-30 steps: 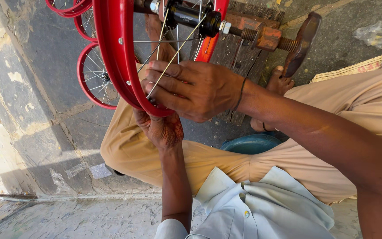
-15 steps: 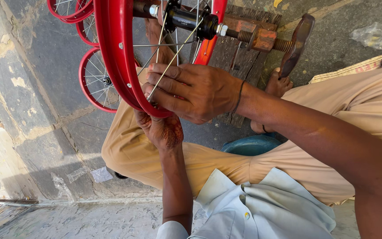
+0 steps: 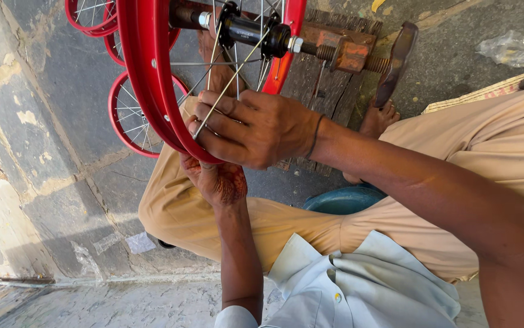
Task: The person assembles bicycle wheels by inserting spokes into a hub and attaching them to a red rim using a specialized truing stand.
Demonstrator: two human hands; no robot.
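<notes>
Head view, around 11 o'clock of centre: right hand [image 3: 256, 127] pinching thin silver steel spoke [image 3: 225, 91] against glossy red metal wheel rim [image 3: 146, 79], left hand [image 3: 216, 179] curled beneath at 6 o'clock, grip not visible; seemingly spoke fitting, next move asking for steady rim.

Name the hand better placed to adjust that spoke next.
Probably the right hand: its fingers lie on the spoke inside the red rim, while the left hand sits beneath the rim.

Spare red wheels [image 3: 129, 115] on stone paving, blue bowl [image 3: 344, 199], plastic bag [image 3: 513, 50], paper scrap [image 3: 140, 242]
</notes>
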